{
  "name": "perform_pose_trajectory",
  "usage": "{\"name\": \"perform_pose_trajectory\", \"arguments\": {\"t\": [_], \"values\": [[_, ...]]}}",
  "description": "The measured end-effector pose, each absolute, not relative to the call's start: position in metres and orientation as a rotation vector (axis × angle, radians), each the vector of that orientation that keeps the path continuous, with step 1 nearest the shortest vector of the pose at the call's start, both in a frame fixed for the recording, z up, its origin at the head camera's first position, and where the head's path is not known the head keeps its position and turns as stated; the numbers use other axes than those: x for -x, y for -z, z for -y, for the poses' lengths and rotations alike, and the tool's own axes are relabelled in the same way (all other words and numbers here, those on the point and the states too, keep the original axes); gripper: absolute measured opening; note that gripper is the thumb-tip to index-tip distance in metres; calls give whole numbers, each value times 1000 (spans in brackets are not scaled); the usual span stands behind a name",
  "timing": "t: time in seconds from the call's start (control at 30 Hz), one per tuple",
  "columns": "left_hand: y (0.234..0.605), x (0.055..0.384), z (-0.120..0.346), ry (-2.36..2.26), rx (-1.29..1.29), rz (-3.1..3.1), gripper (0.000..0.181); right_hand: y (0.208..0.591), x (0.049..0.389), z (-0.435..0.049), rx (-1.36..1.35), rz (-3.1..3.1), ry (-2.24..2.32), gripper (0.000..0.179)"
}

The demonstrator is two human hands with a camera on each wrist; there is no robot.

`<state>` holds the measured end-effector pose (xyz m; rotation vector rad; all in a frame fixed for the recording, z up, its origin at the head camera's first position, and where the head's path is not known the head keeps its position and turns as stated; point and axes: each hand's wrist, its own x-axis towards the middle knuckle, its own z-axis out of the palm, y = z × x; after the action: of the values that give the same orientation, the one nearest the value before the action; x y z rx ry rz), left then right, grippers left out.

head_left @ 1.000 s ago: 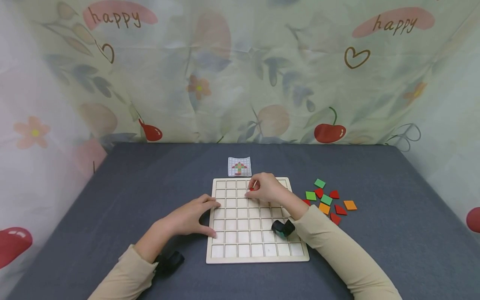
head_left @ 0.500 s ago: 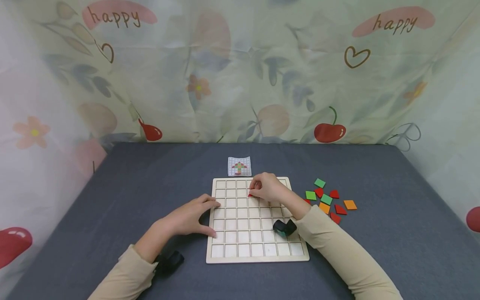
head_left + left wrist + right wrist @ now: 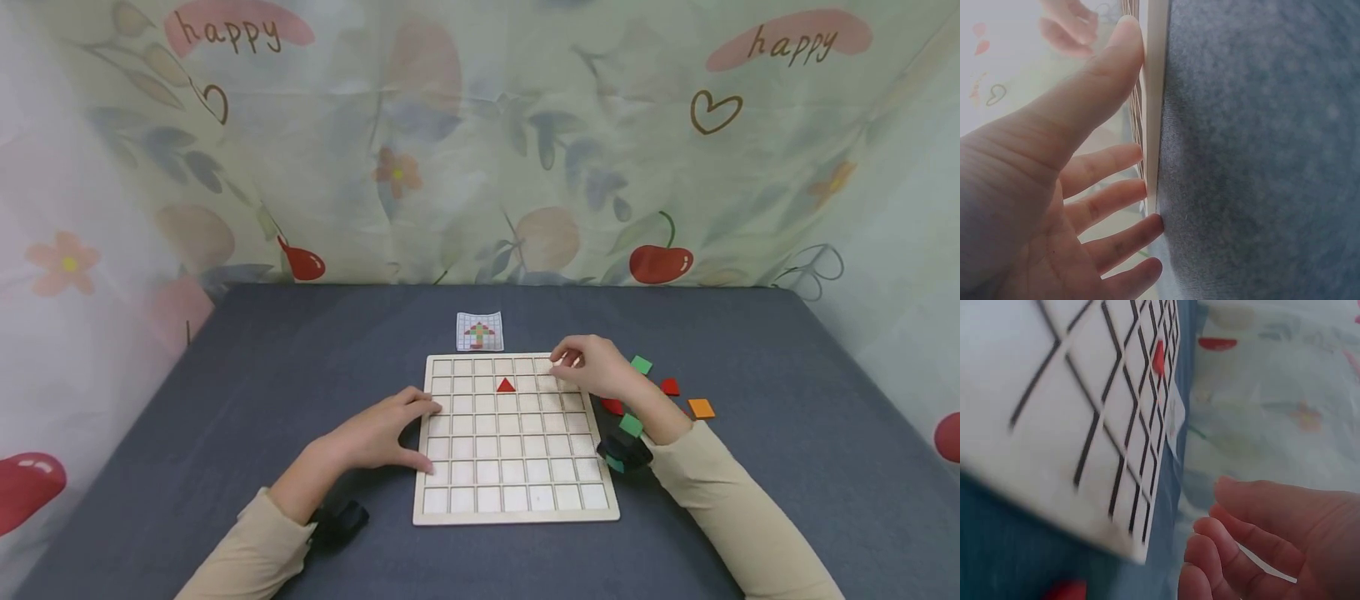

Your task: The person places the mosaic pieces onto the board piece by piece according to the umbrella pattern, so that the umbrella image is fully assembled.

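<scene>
A pale wooden board (image 3: pixel 487 448) with a raised grid lies on the table. One red triangle tile (image 3: pixel 506 385) sits in a cell of its second row from the far edge, also visible as a red tile (image 3: pixel 1158 358) in the right wrist view. At the board's left edge rests my left hand (image 3: pixel 382 429), with thumb (image 3: pixel 1116 59) and spread fingers touching the rim. My right hand (image 3: pixel 596 367) hovers over the far right corner, fingers loosely bent and holding nothing.
Beyond the board lies a small card (image 3: pixel 480 332) with a coloured tree-like pattern. Right of the board are loose tiles, among them a green tile (image 3: pixel 641 365), a red tile (image 3: pixel 670 387) and an orange tile (image 3: pixel 701 408); my right forearm hides others.
My right hand has let go of the red triangle tile, leaving it in a grid cell, and has moved right toward the loose tiles. The left hand has stayed in place.
</scene>
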<state>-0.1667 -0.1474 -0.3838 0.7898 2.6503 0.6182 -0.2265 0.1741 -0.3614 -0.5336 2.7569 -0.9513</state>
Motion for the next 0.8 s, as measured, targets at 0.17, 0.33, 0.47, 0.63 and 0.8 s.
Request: {"name": "perform_pose_trajectory", "arguments": {"t": [0.17, 0.33, 0.47, 0.63, 0.8], "values": [[384, 167, 148, -619, -787, -2649, 77, 358, 222, -208, 453, -2771, 931, 23], [384, 167, 148, -614, -789, -2649, 78, 363, 217, -232, 447, -2744, 876, 26], [386, 167, 148, -617, -784, -2646, 78, 372, 211, -241, 478, -2732, 824, 26], [386, 168, 149, -618, -778, -2646, 78, 378, 206, -244, 489, -2707, 820, 26], [385, 167, 149, -622, -785, -2648, 77, 380, 205, -243, 488, -2713, 813, 24]]}}
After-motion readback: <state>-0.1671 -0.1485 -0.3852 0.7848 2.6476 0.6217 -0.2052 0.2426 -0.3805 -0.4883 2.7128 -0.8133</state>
